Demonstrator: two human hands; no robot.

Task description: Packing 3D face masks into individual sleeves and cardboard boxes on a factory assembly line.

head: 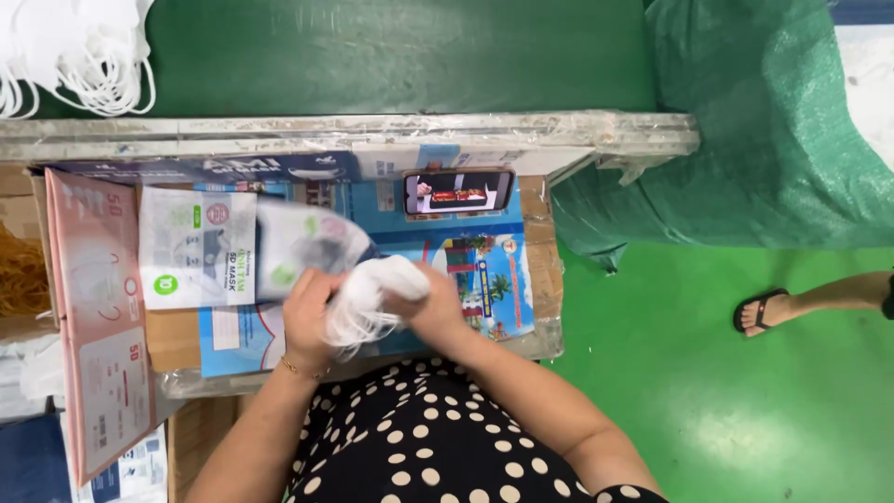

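A green floor (708,373) spreads around a worktable (372,130) wrapped in clear film, with a heap of green woven sheeting (773,140) at its far right corner. On the table lies a blue printed poster (484,270) with palm trees, and along the left edge stands a long pink carton (98,326), open and tilted. Just beside the carton rests a flat pack of masks (197,247) in a clear printed bag, and next to it a second bag (312,240), blurred, touching the left hand. A phone (458,192) leans at the back of the table, its screen lit. A loose pile of white masks (79,56) sits at the top left. Another person's sandalled foot (762,310) shows at the right. Over the middle of the table, a bundle of white masks (372,293) with dangling ear loops is clamped between both hands: the left hand (309,317) curls its fingers around the bundle's left side, the right hand (436,303) closes over its right end
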